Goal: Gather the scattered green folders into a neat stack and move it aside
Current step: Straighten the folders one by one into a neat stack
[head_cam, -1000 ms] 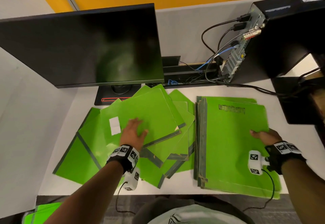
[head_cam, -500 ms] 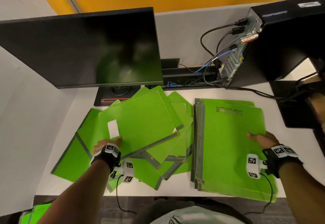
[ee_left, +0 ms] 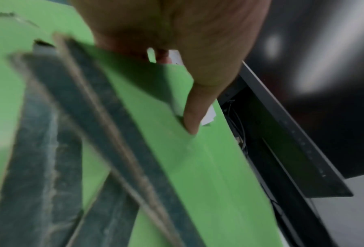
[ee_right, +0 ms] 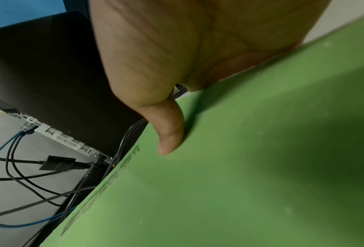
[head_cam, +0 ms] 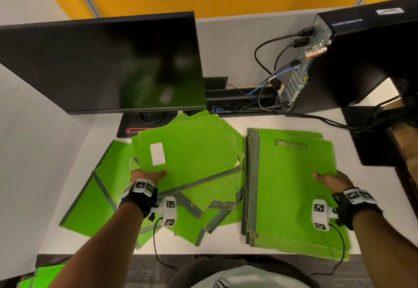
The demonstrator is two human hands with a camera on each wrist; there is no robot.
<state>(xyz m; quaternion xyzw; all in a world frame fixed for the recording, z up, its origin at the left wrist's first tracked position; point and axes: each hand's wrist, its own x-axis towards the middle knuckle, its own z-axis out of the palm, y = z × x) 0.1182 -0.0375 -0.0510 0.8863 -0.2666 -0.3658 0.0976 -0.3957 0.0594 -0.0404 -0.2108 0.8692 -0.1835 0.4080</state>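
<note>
Several green folders (head_cam: 90, 201) with dark spines lie fanned out on the left half of the white desk. My left hand (head_cam: 147, 175) grips the near edge of the top folder (head_cam: 192, 152), the one with a white label, and tilts it up off the pile. In the left wrist view the thumb (ee_left: 193, 108) presses on the folder's face (ee_left: 208, 167), with the fingers hidden beneath. A squared stack of folders (head_cam: 289, 186) lies on the right. My right hand (head_cam: 332, 180) holds its right edge, thumb (ee_right: 168, 130) on the top folder (ee_right: 240, 167).
A black monitor (head_cam: 101, 61) stands behind the pile, its base (head_cam: 135, 127) touching the far folders. A computer tower (head_cam: 362, 50) with trailing cables (head_cam: 267, 79) is at the back right. More green folders (head_cam: 40, 276) lie on the floor at lower left. The desk edge (head_cam: 203, 250) runs close below.
My left hand slid from lying flat on the labelled folder back to its near edge, took hold and raised it. The right hand stayed on the stack's right edge.
</note>
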